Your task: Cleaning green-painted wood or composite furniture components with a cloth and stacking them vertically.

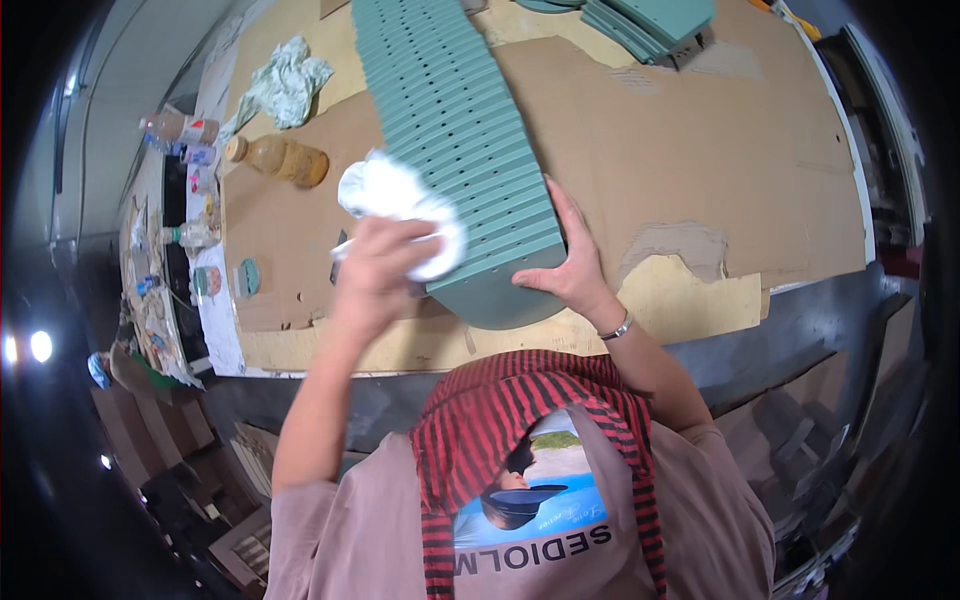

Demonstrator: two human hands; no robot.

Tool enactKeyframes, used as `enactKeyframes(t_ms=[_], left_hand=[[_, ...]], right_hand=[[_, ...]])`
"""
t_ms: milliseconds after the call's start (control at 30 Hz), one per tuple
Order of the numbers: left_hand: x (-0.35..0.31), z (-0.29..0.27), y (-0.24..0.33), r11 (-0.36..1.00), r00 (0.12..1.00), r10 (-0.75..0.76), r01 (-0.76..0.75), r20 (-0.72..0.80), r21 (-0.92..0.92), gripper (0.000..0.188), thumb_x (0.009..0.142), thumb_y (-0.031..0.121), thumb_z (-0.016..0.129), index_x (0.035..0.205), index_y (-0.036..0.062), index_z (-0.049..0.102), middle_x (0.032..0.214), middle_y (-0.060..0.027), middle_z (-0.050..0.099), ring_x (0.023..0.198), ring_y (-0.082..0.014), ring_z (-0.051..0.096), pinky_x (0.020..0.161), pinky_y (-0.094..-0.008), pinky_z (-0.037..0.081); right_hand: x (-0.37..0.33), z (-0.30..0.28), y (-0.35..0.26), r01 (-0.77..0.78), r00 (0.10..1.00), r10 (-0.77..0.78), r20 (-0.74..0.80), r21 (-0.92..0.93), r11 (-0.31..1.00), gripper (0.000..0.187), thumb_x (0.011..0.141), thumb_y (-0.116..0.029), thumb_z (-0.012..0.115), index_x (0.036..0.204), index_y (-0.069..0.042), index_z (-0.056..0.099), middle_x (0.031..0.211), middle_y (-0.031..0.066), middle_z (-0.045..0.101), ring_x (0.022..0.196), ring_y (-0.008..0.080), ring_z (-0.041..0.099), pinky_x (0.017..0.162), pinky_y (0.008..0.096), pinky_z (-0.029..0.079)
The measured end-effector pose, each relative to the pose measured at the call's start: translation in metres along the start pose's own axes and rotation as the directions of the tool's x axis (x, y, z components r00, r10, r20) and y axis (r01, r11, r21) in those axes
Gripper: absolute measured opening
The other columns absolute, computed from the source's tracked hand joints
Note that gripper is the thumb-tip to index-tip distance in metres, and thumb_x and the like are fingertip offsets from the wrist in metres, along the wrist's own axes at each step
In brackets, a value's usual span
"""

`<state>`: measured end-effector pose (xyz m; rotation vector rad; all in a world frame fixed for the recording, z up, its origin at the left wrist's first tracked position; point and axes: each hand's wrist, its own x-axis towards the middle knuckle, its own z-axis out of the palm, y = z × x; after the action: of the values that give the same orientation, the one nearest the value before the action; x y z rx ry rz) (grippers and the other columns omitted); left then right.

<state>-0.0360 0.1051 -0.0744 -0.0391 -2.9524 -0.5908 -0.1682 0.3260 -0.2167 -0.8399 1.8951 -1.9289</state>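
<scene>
Green plates (pixel 465 150) lie overlapped on our cardboard (pixel 690 150).
Our left hand (pixel 383 255) clutches a white cloth (pixel 395 190) at their left edge; our right hand (pixel 578 270) clasps their right edge, thumb on top.

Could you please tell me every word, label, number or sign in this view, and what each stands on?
I won't copy wording, only say where it stands.
Shirt, below its printed picture: large dark capitals, upside down.
Printed picture: small pale script.
Labelled bottle, upper left: print too small to read.
Ridged green pieces: no lettering visible.
</scene>
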Motion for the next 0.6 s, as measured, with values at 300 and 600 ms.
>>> enactKeyframes(t_ms=[300, 600], left_hand=[[0.073, 0.002, 0.018, 0.995, 0.977, 0.094, -0.097, -0.192, -0.008, 0.047, 0.067, -0.014, 0.058, 0.106, 0.0067, 0.073, 0.115, -0.0081, 0.067, 0.105, -0.0291, 0.061, 0.088, -0.0386, 0.052], [0.037, -0.008, -0.037, 0.996, 0.969, -0.050, 0.066, -0.243, 0.061, 0.041, 0.065, -0.014, 0.058, 0.094, 0.0077, 0.077, 0.099, -0.0083, 0.071, 0.094, -0.0281, 0.061, 0.080, -0.0385, 0.053]], right_hand=[[-0.001, 0.004, -0.001, -0.006, 1.000, 0.005, 0.013, 0.061, 0.998, 0.123, 0.057, -0.048, 0.094, 0.152, 0.000, 0.033, 0.155, 0.0215, 0.037, 0.144, 0.0347, 0.038, 0.117, 0.0412, 0.034], [-0.004, 0.002, 0.002, 0.029, 1.000, -0.029, 0.004, -0.046, 0.999, 0.122, 0.058, -0.050, 0.093, 0.153, -0.001, 0.034, 0.155, 0.0229, 0.037, 0.143, 0.0366, 0.038, 0.116, 0.0422, 0.034]])
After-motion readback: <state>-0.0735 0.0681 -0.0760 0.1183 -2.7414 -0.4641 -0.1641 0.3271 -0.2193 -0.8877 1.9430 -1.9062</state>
